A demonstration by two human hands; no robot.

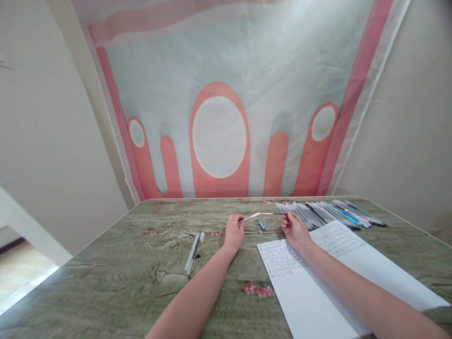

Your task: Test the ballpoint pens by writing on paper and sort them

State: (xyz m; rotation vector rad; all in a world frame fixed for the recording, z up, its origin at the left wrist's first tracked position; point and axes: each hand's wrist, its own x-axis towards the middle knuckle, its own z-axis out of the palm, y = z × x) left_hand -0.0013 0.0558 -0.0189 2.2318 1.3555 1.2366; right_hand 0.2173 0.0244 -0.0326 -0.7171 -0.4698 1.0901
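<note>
Between my hands, a little above the tabletop, stretches a thin pen refill [271,213], dark and bluish toward its right end. My right hand [295,231] pinches that end, its wrist over the written paper [278,263]. At the refill's left end a slim whitish piece [251,217] slants down to my left hand [235,231], whose fingers are closed on it; whether it is a tube or a wrapping I cannot tell. Below the refill lie a small blue cap [262,226] and a tiny pen tip [260,232].
A clear pen barrel [191,253], a clear cap [202,237] and a small black plug [197,256] lie left of my left hand. Several pens [328,214] are lined up at the back right of the wood-patterned table [116,263]. A patterned cloth [219,56] hangs behind.
</note>
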